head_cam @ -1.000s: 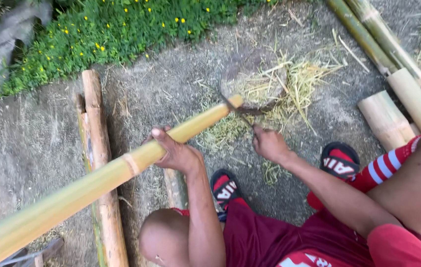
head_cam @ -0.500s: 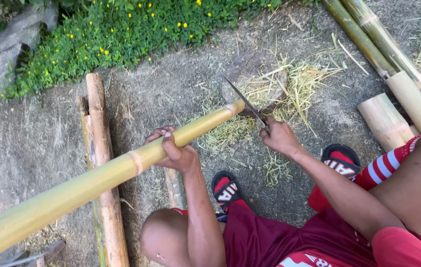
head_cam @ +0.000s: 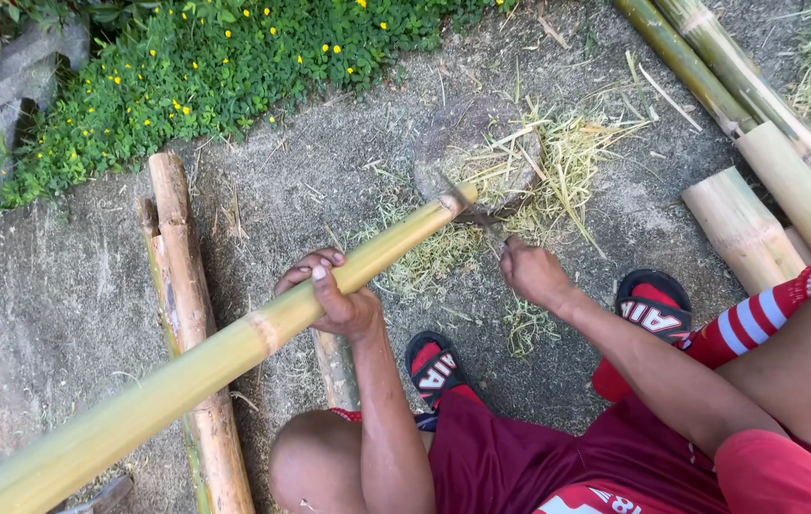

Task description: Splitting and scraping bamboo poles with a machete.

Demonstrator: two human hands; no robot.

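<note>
The person sits low on the ground, with the knees bent and the feet in red and black sandals [head_cam: 658,306]. The left hand [head_cam: 329,295] is wrapped around a long yellow-green bamboo pole [head_cam: 187,371], fingers over the top and the thumb along the near side, so the grip is closed firmly on the pole. The left forearm goes down almost straight from the hand to the bent knee. The pole lies tilted, from the lower left corner up to its cut end near the middle of the view.

The right hand [head_cam: 534,274] is closed on the handle of a dark blade [head_cam: 470,209]. The blade touches the cut end of the pole. It looks blurred, so its exact shape is not clear. The right arm is stretched forward from the lower right, the wrist a little bent toward the pole.

Around the end of the pole, thin pale shavings [head_cam: 558,152] lie on the grey ground. Older brown bamboo pieces [head_cam: 182,286] lie under the pole on the left. More bamboo poles [head_cam: 758,105] lie at the upper right, well apart from the hands, and green plants with yellow flowers [head_cam: 206,67] grow at the top.
</note>
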